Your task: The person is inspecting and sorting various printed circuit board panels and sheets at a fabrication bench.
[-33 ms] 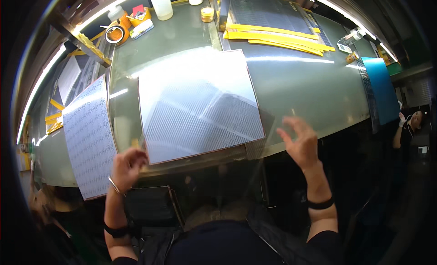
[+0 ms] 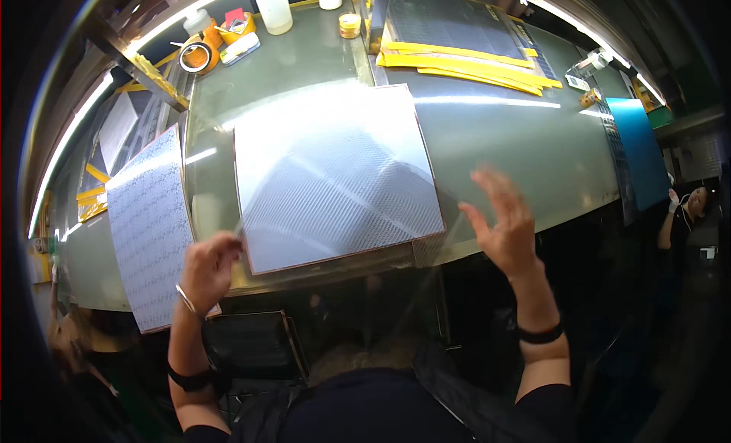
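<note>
A glossy silver-white panel [image 2: 335,191] with fine diagonal ridges and a thin reddish edge lies on the green worktop [image 2: 533,153] in front of me. By its lower left corner is my left hand [image 2: 211,268], fingers curled together as in a pinch; what they hold, if anything, I cannot make out. My right hand [image 2: 504,233] hovers off the panel's right edge, fingers stretched out and thumb apart, with nothing visible in it. Faint see-through streaks show between the right hand and the panel's near right corner; I cannot tell what they are.
A patterned pale sheet [image 2: 148,230] overhangs the worktop at left. Yellow strips [image 2: 468,66] lie at the back, and a blue panel [image 2: 638,150] at right. Bottles [image 2: 274,10] and tape rolls [image 2: 196,57] stand at back left. A dark chair [image 2: 251,344] is below; another person [image 2: 685,207] is far right.
My left hand has shifted slightly left and up, its fingers drawn closer together. The right hand's fingers have straightened and reach a little farther up. The panel appears unmoved on the worktop.
</note>
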### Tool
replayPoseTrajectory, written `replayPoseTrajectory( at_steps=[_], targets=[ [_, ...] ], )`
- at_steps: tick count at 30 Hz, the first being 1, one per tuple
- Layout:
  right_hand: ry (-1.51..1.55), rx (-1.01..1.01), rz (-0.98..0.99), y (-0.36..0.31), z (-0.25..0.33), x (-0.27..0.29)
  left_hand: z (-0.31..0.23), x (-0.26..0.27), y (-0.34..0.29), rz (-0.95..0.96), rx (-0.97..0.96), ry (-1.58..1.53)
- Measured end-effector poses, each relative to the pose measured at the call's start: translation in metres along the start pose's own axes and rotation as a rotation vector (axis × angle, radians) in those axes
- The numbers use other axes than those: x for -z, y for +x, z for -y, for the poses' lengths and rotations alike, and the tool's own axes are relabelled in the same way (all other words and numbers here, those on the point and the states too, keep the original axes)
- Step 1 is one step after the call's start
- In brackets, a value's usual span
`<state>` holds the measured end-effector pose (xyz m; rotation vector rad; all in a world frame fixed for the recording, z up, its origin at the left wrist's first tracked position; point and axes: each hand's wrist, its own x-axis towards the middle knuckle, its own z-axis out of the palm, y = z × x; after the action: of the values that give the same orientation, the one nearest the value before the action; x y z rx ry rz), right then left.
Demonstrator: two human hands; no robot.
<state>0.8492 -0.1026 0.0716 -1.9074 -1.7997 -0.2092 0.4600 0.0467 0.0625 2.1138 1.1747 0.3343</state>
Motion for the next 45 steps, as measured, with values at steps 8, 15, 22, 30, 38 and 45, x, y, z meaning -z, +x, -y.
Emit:
replayPoseTrajectory(
  at_steps=[8,15,22,30,38,45],
  targets=[
    [-0.013,0.275,0.401,0.108,0.036,0.064,-0.122,0.029,0.060,-0.516,-0.648,0.523],
    [0.595,-0.489,0.276,0.077,-0.037,0.096,-0.046,0.066,0.045,-1.026,-0.630,0.218],
    [1.084,-0.783,0.227,0.008,-0.040,-0.021,0.034,-0.017,-0.006,-0.131,0.255,-0.961],
    [0.667,-0.534,0.303,-0.020,-0.033,-0.122,0.092,-0.060,-0.019,-0.104,0.095,-0.236],
    [0.843,-0.669,0.118,-0.026,-0.037,-0.137,0.109,-0.071,-0.021,-0.019,-0.045,-0.114],
    [0.862,-0.676,0.126,-0.027,-0.039,-0.137,0.112,-0.071,-0.023,0.029,-0.066,-0.127]
  ],
)
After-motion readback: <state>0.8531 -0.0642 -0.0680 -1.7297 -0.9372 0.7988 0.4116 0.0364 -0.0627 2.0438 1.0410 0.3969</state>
